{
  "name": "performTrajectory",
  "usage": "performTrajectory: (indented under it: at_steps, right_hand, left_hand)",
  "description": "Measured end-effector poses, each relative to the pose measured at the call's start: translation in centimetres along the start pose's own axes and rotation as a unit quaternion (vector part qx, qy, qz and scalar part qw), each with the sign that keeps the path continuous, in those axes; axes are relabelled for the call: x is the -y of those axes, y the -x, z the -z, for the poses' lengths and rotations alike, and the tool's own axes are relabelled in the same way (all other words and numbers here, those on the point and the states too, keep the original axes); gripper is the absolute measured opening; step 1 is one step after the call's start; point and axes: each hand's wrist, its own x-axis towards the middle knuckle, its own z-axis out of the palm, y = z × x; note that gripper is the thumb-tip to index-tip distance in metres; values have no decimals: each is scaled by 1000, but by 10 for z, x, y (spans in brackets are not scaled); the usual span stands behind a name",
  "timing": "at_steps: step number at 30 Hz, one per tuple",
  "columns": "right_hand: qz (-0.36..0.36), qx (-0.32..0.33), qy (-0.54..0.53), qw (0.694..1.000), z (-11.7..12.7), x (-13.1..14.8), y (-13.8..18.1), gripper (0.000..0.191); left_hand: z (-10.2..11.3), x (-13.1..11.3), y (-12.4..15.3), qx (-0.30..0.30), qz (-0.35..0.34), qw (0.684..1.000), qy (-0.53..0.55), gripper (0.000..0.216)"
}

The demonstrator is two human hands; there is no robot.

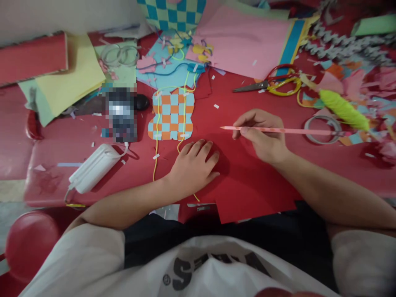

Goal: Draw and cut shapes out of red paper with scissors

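Observation:
In my right hand (262, 134) is a long pink pencil (291, 131), its tip pointing left above a sheet of red paper (247, 185). The fingers are pinched round it near the tip. My left hand (196, 165) lies flat with fingers spread, resting on the red paper's left side. Just beyond it is an orange and light-blue woven checkered paper piece (170, 115) with wavy side edges. Two strands of yellow yarn (157, 123) run down over that piece, held by small bits of white tape. The lower end of one strand passes beneath my left hand.
Scissors (266, 84) with red and yellow handles lie beyond my right hand. Tape rolls (321, 128), a yellow yarn bundle (343, 109) and paper scraps crowd the right. A white power bank (94, 168) and a blurred-out device sit left. Pink sheets (241, 41) lie at the back.

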Motion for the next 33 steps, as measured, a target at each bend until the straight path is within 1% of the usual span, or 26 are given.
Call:
performTrajectory:
  at_steps: [4, 7, 9, 13, 15, 17, 22, 27, 29, 33]
  right_hand:
    - [-6, -5, 4, 1000, -4, 0, 0, 8]
    - [-12, 2, -15, 1000, -5, -1, -1, 8]
    - [-19, 9, -36, 999, -3, -2, -2, 12]
    - [-35, 17, -84, 996, -1, -3, -6, 27]
    - [-38, 11, -112, 993, 0, -4, -8, 27]
    - [-35, 2, -115, 993, 0, -5, -10, 28]
    - [-4, -20, -31, 999, -2, -7, -8, 38]
    - [57, -21, 62, 996, -6, -6, 1, 48]
    - [82, -4, 101, 992, -4, -8, 5, 48]
    - [117, 74, 188, 972, 2, -11, 4, 45]
  left_hand:
    - [-1, -1, 1, -3, -6, 1000, 8, 57]
    - [0, -3, 3, 4, -9, 1000, 11, 59]
    - [1, -5, 3, 10, -7, 1000, 12, 60]
    - [0, -6, 3, 18, -6, 1000, 15, 60]
    - [0, -6, 3, 20, -5, 1000, 15, 60]
    - [0, -6, 3, 21, -3, 1000, 14, 59]
    - [1, -6, 3, 20, -5, 1000, 6, 58]
    - [0, -6, 3, 20, -4, 1000, 2, 60]
    - [-1, -6, 3, 19, -3, 1000, 3, 60]
    - [-1, -7, 3, 19, -3, 1000, 10, 62]
